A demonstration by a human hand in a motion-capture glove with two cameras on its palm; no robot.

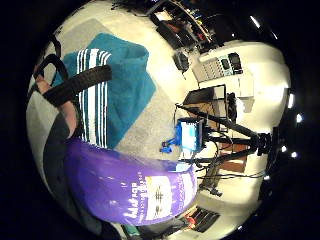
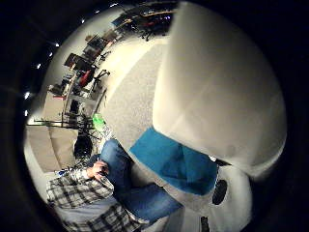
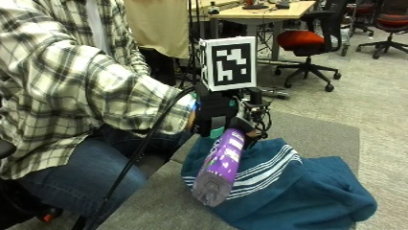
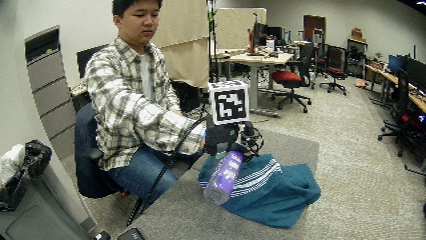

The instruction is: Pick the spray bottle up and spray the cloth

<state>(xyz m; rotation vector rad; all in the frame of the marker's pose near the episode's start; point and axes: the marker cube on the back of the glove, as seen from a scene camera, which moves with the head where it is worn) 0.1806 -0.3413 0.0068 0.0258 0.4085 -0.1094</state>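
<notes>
Gripped the purple spray bottle [image 3: 220,167] in the gloved right hand [image 3: 220,120], fingers wrapped round its upper end. Held it lifted and tilted, base hanging low over the near edge of the teal striped cloth [image 3: 287,187]. Kept the spray end directly above the cloth, probably so the mist would land on the fabric, not the grey table [image 3: 159,206] under it.

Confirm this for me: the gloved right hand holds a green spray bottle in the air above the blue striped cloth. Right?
Not quite: the spray bottle is purple, not green, as the outside view shows. The rest stands: the right hand holds it above the blue striped cloth.
</notes>
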